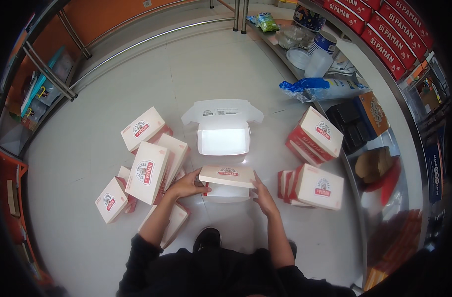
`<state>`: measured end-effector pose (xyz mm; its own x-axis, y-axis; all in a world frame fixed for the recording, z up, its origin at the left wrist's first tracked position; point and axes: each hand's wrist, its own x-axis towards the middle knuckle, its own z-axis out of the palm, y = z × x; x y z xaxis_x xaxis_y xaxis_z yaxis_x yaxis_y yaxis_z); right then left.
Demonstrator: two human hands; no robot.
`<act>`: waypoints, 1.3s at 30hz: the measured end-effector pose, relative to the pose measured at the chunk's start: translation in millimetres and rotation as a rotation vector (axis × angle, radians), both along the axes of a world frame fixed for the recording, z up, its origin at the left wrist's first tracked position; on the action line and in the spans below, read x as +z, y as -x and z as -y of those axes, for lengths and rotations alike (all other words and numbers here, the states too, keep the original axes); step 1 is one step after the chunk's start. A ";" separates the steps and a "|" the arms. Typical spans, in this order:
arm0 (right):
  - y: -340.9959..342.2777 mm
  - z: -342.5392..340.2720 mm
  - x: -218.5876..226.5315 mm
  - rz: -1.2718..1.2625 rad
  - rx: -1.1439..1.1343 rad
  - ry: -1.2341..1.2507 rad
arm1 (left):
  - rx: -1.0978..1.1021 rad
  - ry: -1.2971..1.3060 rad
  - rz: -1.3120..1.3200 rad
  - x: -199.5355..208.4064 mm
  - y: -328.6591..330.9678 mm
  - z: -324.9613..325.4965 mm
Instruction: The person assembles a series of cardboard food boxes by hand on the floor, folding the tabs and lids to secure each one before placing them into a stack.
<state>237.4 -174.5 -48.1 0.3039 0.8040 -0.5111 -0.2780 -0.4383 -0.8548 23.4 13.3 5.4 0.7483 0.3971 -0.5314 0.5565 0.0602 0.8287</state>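
Observation:
Between my hands is a white and red cardboard food box (228, 173), its lid partly raised with the white inside showing at the near side. My left hand (189, 185) grips the box's left side, the thumb in front. On the right side, the fingers of my right hand (263, 194) press against its edge and corner. Just beyond it lies an open food box (223, 142), empty, its flapped lid folded back flat. Closed boxes of the same kind are piled at the left (146, 171), some tilted against each other. More closed boxes (319, 187) stand in stacks at the right.
A metal shelf unit along the right holds paper cups (323, 42), a blue and clear plastic package (325, 89) and red boxes (384, 42) higher up. Another rack (50, 72) stands at the left. My shoe (207, 239) is on the tiled floor (127, 79) close behind the held box.

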 end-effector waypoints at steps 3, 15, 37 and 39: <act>2.8 -3.3 2.1 0.016 0.016 -0.006 | -0.024 -0.187 0.083 -32.9 12.6 -6.0; 0.3 -0.2 -9.1 0.039 0.019 -0.009 | 0.167 0.123 0.151 -60.7 19.0 -7.0; -13.6 -17.3 -20.6 -0.058 -0.222 0.061 | 0.494 0.204 0.061 -81.7 9.0 -4.3; -15.4 -19.6 -25.5 -0.076 -0.268 0.067 | 0.516 0.211 0.037 -71.9 5.7 -2.1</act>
